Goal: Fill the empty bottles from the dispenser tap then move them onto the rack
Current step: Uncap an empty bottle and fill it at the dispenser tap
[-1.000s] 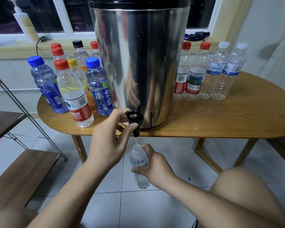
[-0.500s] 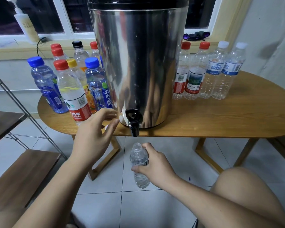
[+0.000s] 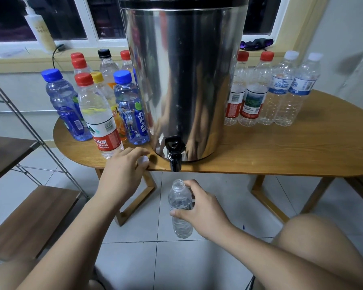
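A large steel dispenser [image 3: 182,80] stands on the wooden table [image 3: 281,147], and its black tap [image 3: 174,155] hangs over the front edge. My right hand [image 3: 203,210] grips a small clear uncapped bottle [image 3: 179,197] just below the tap; no water is running. My left hand [image 3: 122,174] rests at the table edge left of the tap, fingers pinched around a white cap [image 3: 144,160]. Capped bottles with coloured lids [image 3: 96,114] stand left of the dispenser, and several clear bottles [image 3: 281,91] stand to its right.
A wooden rack with metal rails [image 3: 19,216] stands at the left, its shelves low beside the table. A pump bottle [image 3: 40,28] sits on the window sill. My knee [image 3: 314,237] is at the lower right, over a tiled floor.
My left hand let go of the tap lever, the stream stopped, and the hand moved down-left to the white cap on the table. The right hand kept the bottle under the tap.
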Tool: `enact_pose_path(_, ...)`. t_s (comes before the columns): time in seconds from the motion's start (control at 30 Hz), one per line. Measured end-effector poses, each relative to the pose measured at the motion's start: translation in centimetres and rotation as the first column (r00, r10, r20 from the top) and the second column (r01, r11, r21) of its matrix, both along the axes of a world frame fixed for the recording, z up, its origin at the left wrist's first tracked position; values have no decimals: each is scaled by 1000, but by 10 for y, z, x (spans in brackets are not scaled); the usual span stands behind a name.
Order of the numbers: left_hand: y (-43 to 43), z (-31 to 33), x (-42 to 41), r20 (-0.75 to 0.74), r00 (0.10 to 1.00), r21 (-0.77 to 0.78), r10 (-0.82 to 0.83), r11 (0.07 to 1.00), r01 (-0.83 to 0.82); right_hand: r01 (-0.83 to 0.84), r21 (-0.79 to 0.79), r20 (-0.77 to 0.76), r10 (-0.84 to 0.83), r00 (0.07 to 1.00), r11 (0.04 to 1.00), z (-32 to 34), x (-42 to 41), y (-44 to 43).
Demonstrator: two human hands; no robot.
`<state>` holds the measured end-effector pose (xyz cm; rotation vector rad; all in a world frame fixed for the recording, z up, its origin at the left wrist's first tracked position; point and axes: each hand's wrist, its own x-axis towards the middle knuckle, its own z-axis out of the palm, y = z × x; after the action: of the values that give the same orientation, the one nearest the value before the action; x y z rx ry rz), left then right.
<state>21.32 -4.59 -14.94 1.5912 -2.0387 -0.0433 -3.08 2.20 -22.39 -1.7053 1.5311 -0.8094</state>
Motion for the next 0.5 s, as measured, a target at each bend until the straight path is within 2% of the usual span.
enact_pose_path(0.1,5,4,1,-44,999,9,-26,1000,26,-2,3,6,2,1000,1000,2,-1,1)
enact_pose_path(0.3,38,17,-14,-230,967,106,-114,984,141,-14,15,-10,14,1000,1000,5,-1,5)
enact_pose_path(0.5,59,8,-34,-235,948,181,-216,948,261,-58,22,-60,59,996,998,8,2,10)
